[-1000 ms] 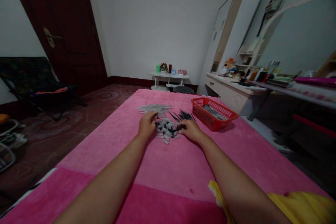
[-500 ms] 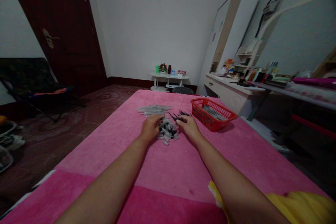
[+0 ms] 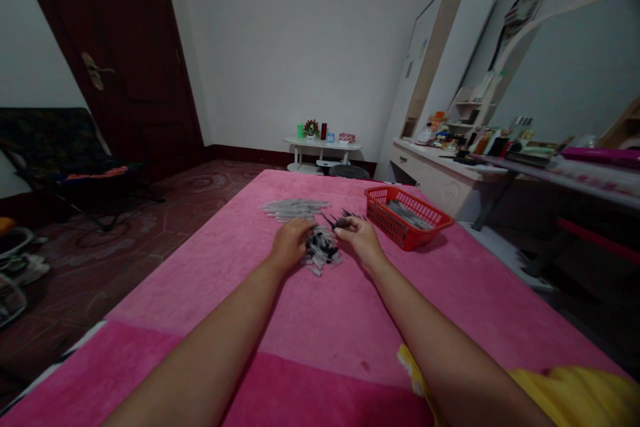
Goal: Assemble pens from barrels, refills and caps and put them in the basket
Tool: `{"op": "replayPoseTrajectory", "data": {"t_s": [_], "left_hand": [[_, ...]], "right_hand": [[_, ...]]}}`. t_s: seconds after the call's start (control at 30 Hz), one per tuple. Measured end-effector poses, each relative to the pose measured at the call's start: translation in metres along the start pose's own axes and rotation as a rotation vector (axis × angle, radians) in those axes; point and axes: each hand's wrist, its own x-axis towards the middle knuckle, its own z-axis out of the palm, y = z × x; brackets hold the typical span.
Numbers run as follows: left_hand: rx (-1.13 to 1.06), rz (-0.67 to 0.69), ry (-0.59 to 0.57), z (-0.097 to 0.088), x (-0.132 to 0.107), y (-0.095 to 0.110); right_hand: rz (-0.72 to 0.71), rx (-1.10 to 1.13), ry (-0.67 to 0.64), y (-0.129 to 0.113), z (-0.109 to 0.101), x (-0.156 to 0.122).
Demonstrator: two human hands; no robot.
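A heap of small clear and black pieces that look like pen caps (image 3: 321, 250) lies on the pink cloth between my hands. My left hand (image 3: 291, 241) is closed at the heap's left edge, a dark bit showing by its fingertips; what it holds is too small to name. Across the heap, my right hand (image 3: 360, 239) pinches a thin dark pointed piece (image 3: 331, 221), its tip toward the left. Beyond my left hand lies a row of pale pen barrels (image 3: 295, 208). More thin black pieces (image 3: 353, 215) rest just past my right hand.
A red plastic basket (image 3: 407, 217) with grey pen-like sticks stands right of my right hand. The pink cloth (image 3: 210, 280) covers the table. Yellow fabric (image 3: 575, 393) lies at the lower right. Beyond are a low white table (image 3: 323, 145) and a cluttered dresser (image 3: 440, 170).
Both hands stay almost in place over the heap. The dark piece in my right fingers has shifted slightly; the whole view has moved only a little.
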Motion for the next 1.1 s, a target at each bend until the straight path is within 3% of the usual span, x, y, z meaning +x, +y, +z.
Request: {"op": "replayPoseTrajectory", "data": {"t_s": [0.37,0.6,1.1], "left_hand": [[0.023,0.006,-0.026,0.0000,-0.0001,0.0019],[0.040,0.002,-0.039,0.0002,-0.0008,0.0017],[0.044,0.025,-0.051,-0.0001,-0.0021,0.0038]], "right_hand": [[-0.330,-0.420,0.031,-0.0022,0.0010,0.0013],[-0.407,-0.555,0.071,-0.0027,0.0036,-0.0027],[-0.430,-0.554,0.054,-0.0050,0.0039,-0.0041]]}}
